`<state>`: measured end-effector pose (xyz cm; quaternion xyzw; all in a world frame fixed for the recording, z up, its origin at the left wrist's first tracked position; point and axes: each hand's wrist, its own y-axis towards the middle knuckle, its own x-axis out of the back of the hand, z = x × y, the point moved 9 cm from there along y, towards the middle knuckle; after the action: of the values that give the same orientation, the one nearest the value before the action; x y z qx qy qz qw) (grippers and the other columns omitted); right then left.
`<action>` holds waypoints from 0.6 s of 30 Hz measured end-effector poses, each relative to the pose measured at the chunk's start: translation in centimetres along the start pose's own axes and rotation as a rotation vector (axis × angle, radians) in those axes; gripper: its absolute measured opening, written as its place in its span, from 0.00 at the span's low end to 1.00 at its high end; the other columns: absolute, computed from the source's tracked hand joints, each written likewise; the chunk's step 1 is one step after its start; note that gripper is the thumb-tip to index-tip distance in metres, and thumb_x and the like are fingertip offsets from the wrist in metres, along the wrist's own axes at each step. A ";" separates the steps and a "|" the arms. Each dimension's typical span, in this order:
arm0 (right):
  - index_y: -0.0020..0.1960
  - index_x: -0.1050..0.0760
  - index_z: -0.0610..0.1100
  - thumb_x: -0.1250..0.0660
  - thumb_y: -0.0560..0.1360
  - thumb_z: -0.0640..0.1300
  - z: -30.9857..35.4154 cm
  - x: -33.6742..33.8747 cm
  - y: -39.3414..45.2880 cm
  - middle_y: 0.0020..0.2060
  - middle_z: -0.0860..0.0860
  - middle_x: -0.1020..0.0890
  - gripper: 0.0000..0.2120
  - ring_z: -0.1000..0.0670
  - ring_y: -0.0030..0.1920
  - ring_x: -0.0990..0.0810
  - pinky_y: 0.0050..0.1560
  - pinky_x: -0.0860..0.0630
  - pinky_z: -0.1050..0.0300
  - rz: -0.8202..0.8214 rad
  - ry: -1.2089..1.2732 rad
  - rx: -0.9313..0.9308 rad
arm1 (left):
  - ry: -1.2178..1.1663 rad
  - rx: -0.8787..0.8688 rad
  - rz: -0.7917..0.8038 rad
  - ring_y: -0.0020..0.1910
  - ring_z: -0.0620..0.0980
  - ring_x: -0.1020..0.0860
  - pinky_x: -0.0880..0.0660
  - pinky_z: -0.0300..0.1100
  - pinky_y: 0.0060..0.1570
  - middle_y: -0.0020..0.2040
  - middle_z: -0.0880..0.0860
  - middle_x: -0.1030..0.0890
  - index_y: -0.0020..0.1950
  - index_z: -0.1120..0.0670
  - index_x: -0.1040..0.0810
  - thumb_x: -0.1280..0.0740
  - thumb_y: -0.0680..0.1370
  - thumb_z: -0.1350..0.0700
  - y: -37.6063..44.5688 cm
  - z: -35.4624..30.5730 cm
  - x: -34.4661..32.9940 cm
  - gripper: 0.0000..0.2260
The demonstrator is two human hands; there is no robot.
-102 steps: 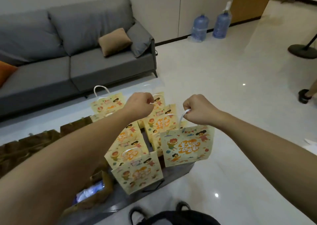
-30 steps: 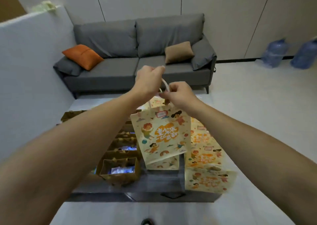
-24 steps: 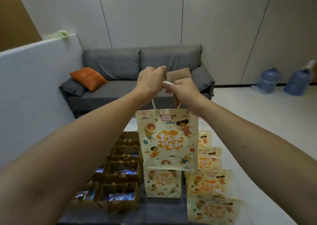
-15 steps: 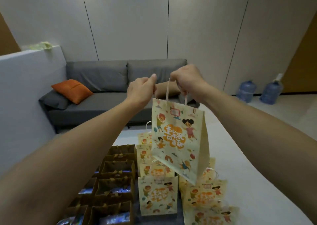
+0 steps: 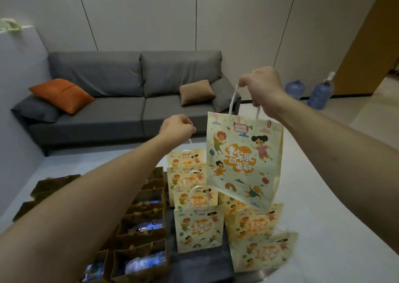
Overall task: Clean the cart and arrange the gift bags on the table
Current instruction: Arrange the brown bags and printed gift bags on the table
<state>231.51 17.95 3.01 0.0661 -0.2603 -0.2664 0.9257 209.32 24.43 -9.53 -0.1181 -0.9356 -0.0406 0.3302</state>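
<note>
- Gift bag point(image 5: 244, 161) — pale yellow with cartoon children on it — hangs in the air off its white cord handle, above the right end of the surface and clear of everything under it.
- Right hand point(image 5: 262, 88) is curled round that handle and carries the bag's whole weight.
- Left hand point(image 5: 178, 129) is lower and to the left, fingers loosely curled; a white loop shows just under it, but I cannot tell whether it pinches that loop or holds nothing.
- Done so far, by my reading: several printed bags point(image 5: 198, 226) stand upright in rows on the dark surface point(image 5: 203, 265), with open brown bags point(image 5: 140, 228) lined up beside them on the left.
- Left to do: the lifted bag needs a place in the rows, and the bags at the near right point(image 5: 261, 252) lean and look untidy. No cart is in view, so the cleaning part cannot be judged.
</note>
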 end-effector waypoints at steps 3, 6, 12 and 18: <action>0.47 0.21 0.29 0.31 0.74 0.39 -0.5 -1.0 1.0 0.35 0.43 0.26 0.11 0.47 0.33 0.30 0.33 0.29 0.51 0.010 0.005 -0.002 | 0.028 0.027 0.026 0.53 0.49 0.23 0.22 0.51 0.58 0.51 0.50 0.21 0.56 0.51 0.20 0.33 0.79 0.56 1.0 1.4 -1.3 0.07; 0.41 0.22 0.32 0.31 0.73 0.37 -0.9 -2.0 2.5 0.31 0.46 0.28 0.08 0.49 0.30 0.31 0.31 0.31 0.55 0.027 0.012 0.012 | 0.055 0.053 0.059 0.53 0.49 0.23 0.23 0.48 0.53 0.52 0.50 0.21 0.57 0.51 0.21 0.33 0.79 0.59 2.6 2.8 -2.7 0.08; 0.32 0.27 0.43 0.31 0.75 0.39 -1.4 -4.5 6.9 0.29 0.49 0.29 0.13 0.50 0.30 0.31 0.31 0.32 0.56 0.122 0.011 0.029 | 0.112 0.170 0.108 0.52 0.49 0.23 0.26 0.41 0.44 0.55 0.51 0.21 0.58 0.52 0.20 0.33 0.78 0.63 6.4 5.8 -6.3 0.11; 0.38 0.23 0.39 0.31 0.74 0.38 -2.9 -7.0 10.8 0.28 0.49 0.26 0.06 0.57 0.23 0.28 0.26 0.30 0.59 0.191 0.022 0.026 | 0.225 0.274 0.158 0.55 0.52 0.22 0.21 0.46 0.52 0.56 0.53 0.20 0.62 0.55 0.21 0.36 0.79 0.64 8.8 8.4 -9.4 0.13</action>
<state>232.93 30.79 0.24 0.0559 -0.2585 -0.1729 0.9488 213.47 32.43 -22.01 -0.1400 -0.8773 0.1005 0.4479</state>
